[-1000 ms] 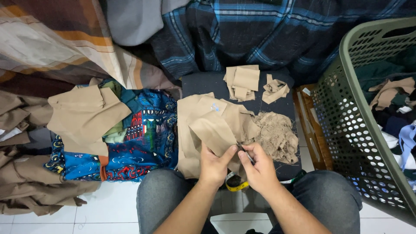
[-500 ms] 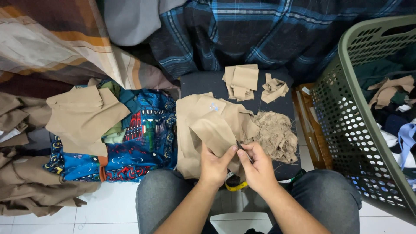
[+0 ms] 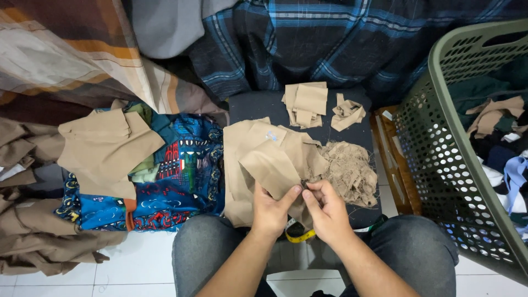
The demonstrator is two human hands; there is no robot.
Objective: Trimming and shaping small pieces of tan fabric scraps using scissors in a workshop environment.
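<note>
On the dark stool top: tan cloth piece (image 3: 275, 165) lies spread, its lower edge lifted toward the person's lap.
Left hand (image 3: 269, 212): thumb on top and fingers curled beneath, pinching the cloth's lower edge.
Right hand (image 3: 328, 212): thumb and forefinger nipped together on the same edge, just beside the left thumb; what small thing sits between them cannot be told.
Cloth to fingers: edge caught between both pinches, the rest fanning up and away.
Frayed thread heap (image 3: 349, 170): touching the cloth's right side.
Folded tan scraps (image 3: 306, 103): farther up the stool.
Yellow tape measure (image 3: 300, 236): below the hands.
Green laundry basket (image 3: 440, 165): far right.
Blue patterned fabric (image 3: 176, 181): left.
</note>
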